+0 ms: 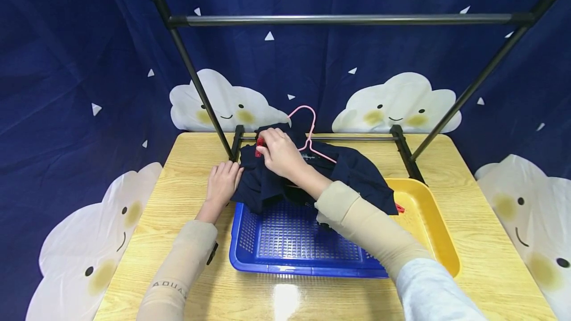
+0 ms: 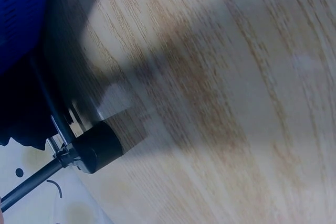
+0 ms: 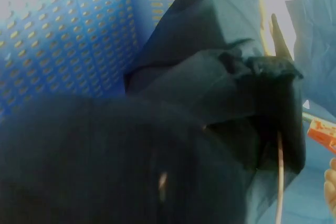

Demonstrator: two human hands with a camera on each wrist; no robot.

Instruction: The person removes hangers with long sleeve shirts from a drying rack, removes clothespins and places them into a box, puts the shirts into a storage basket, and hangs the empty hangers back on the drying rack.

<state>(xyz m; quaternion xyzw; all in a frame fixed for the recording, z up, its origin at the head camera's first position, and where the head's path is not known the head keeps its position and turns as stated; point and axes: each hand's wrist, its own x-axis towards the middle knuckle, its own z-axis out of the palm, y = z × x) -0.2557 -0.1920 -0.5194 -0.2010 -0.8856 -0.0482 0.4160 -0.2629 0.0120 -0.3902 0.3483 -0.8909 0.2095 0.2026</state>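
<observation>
A dark navy shirt (image 1: 357, 172) lies draped over the back of a blue basket (image 1: 308, 237), with a pink hanger (image 1: 312, 123) in it whose hook stands up at the back. My right hand (image 1: 283, 155) pinches a red clothespin (image 1: 259, 146) at the shirt's left shoulder; in the right wrist view the clothespin (image 3: 321, 132) shows at the right edge beside the fingertips. Lower left of it, my left hand (image 1: 221, 182) holds the shirt's left edge with bent fingers. In the left wrist view only dark cloth (image 2: 21, 108) and a sliver of finger appear.
A black metal rack stands over the back of the table (image 1: 192, 162), its top bar (image 1: 348, 20) high above the shirt. To the right, a yellow tray (image 1: 439, 232) adjoins the basket, with another red clothespin (image 1: 400, 208) by the shirt's hem. A patterned blue curtain hangs behind.
</observation>
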